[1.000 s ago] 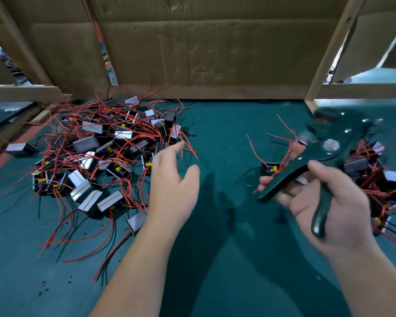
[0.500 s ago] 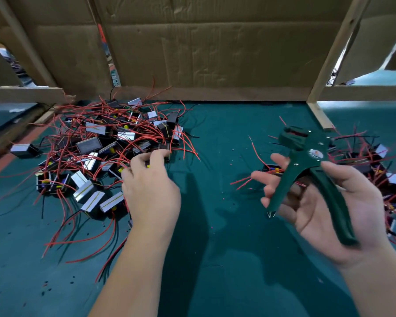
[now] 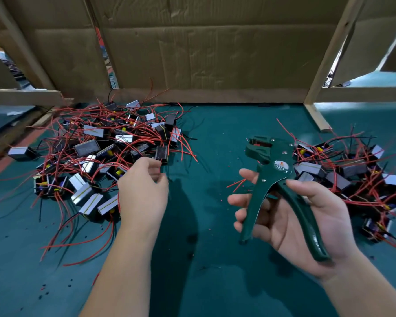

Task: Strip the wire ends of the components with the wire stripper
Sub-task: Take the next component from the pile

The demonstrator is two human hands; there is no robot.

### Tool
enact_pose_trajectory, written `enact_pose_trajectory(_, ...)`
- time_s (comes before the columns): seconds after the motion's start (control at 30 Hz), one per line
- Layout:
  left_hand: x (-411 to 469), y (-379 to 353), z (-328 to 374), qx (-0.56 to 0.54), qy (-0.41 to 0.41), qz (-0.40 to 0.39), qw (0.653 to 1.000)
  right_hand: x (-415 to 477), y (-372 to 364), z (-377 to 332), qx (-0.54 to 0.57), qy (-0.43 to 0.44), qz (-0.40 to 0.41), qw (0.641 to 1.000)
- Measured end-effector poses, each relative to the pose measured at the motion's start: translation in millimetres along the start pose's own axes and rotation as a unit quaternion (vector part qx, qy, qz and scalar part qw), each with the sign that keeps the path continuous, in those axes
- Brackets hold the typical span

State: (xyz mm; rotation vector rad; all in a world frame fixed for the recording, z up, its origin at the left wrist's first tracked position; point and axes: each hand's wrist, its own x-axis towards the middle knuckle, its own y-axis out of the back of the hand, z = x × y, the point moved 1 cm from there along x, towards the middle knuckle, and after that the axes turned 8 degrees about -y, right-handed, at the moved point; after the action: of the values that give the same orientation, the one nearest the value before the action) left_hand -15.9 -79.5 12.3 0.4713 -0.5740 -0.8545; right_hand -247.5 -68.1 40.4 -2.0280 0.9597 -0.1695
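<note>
Green stripper (image 3: 277,165) sits loosely gripped in the right hand (image 3: 332,223). The left hand (image 3: 143,193), fingers curled at the centre-left pile (image 3: 87,147), hold unclear, should free one wire.

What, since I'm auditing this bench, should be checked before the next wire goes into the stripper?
1. Grip: right hand holds stripper: ok, handles lie across the palm, thumb over one.
2. Handles spread: ok.
3. Component in left hand: cannot tell; its fingers curl at the edge of the left pile.
4. Wire in stripper head: not ok, none leads into it.
5. Piles apart: ok, bare mat separates left pile from right pile.
</note>
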Motion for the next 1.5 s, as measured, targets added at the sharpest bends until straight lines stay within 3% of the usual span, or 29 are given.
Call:
enact_pose_trajectory(0.07,2,0,-1,-0.110,0.066,-0.027,0.991,0,0,1,-0.003,-0.003,-0.001,1.000)
enact_pose_trajectory(0.17,3,0,2,-0.319,0.148,-0.034,0.935,1,0,2,-0.003,-0.005,-0.003,1.000)
enact_pose_trajectory(0.27,4,0,7,-0.405,0.181,-0.039,0.895,1,0,3,0.002,-0.008,-0.008,1.000)
enact_pose_trajectory(0.37,2,1,17,-0.497,0.192,-0.094,0.841,1,0,4,0.006,-0.012,-0.005,1.000)
enact_pose_trajectory(0.47,-7,2,28,-0.520,0.134,-0.211,0.817,2,-1,4,0.011,-0.015,-0.008,1.000)
enact_pose_trajectory(0.6,-23,1,36,-0.452,0.016,-0.397,0.799,1,0,2,0.048,-0.025,-0.051,0.997)
enact_pose_trajectory(0.73,-32,-1,39,-0.419,-0.033,-0.482,0.769,0,-1,1,0.053,-0.024,-0.095,0.994)
enact_pose_trajectory(0.9,-32,0,37,-0.424,-0.032,-0.509,0.748,-2,-2,4,0.006,-0.013,-0.130,0.991)
enact_pose_trajectory(1.0,-29,-1,38,-0.416,0.038,-0.510,0.752,-2,-5,5,0.005,-0.013,-0.164,0.986)
enact_pose_trajectory(1.07,-27,-6,41,-0.368,0.044,-0.426,0.825,-2,-7,5,-0.001,-0.016,-0.170,0.985)
enact_pose_trajectory(1.13,-23,-9,39,-0.324,-0.009,-0.250,0.912,-2,-8,5,0.002,-0.024,-0.179,0.984)
enact_pose_trajectory(1.17,-21,-10,38,-0.335,-0.044,-0.174,0.925,-3,-8,5,0.007,-0.030,-0.184,0.983)
enact_pose_trajectory(1.2,-20,-9,39,-0.369,-0.074,-0.126,0.918,-2,-8,5,0.011,-0.037,-0.187,0.982)
enact_pose_trajectory(1.27,-19,-7,39,-0.454,-0.118,-0.117,0.875,-2,-8,6,0.010,-0.051,-0.190,0.981)
enact_pose_trajectory(1.4,-29,-16,44,-0.534,-0.084,-0.274,0.796,1,-7,9,-0.018,-0.059,-0.196,0.979)
enact_pose_trajectory(1.5,-41,-21,51,-0.490,-0.031,-0.344,0.800,3,-7,12,-0.026,-0.051,-0.195,0.979)
